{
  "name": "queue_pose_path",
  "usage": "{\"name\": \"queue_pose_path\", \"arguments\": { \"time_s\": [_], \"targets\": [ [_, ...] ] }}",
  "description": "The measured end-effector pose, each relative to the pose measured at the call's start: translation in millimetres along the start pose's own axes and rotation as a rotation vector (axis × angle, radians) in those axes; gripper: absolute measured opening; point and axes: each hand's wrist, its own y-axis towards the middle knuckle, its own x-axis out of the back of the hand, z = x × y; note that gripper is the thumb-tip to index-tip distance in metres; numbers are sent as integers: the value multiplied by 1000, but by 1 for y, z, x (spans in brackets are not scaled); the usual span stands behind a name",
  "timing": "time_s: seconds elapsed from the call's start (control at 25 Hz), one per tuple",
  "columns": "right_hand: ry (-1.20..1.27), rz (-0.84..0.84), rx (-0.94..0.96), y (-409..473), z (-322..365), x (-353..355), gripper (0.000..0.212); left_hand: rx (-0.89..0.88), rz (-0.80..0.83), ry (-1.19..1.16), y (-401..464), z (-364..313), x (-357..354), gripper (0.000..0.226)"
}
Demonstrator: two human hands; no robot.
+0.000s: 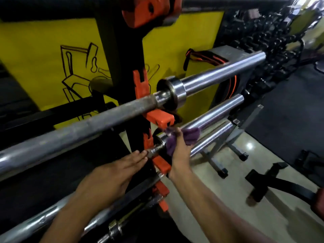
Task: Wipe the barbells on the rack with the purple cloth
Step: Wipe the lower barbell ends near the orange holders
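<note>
Right hand grips the purple cloth, bunched around the sleeve of the second barbell, just right of the orange rack hook. Left hand, fingers straight and holding nothing, touches the same bar's shaft just left of the cloth. The top barbell lies above both hands on the black rack upright.
</note>
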Motion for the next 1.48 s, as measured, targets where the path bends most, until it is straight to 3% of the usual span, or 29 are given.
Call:
{"name": "queue_pose_path", "arguments": {
  "time_s": [0.16, 0.32, 0.52, 0.64, 0.8, 1.0, 1.16, 1.28, 1.36, 1.48],
  "targets": [
    [80, 4, 63, 31, 42, 5, 12, 32, -36, -50, 4, -1, 0, 48],
    [153, -79, 195, 75, 81, 16, 34, 86, -36, -29, 2, -6, -1, 47],
    [-25, 98, 19, 8, 9, 12, 52, 94, -27, 32, 5, -9, 2, 50],
    [-83, 97, 86, 5, 24, 18, 38, 101, -39, 48, 4, -12, 4, 52],
    [-226, 59, 108, 7, 33, 23, 51, 122, -55, 62, 5, -15, 3, 52],
    [-410, 237, 147, -23, 21, 37, 37, 167, -50, 32, 6, -15, 4, 52],
    [-981, 260, 340, -38, 46, 69, 25, 178, -9, 33, 4, -15, 5, 54],
    [-1005, 276, 730, -62, 77, 66, 23, 228, -33, 18, 0, -13, 5, 53],
    [-974, 364, 900, -64, 83, 54, 37, 273, -75, 4, -3, -11, 5, 51],
    [-1362, 571, 1046, -52, 70, 27, 70, 286, -64, 32, -5, -9, 5, 49]
  ]
}}
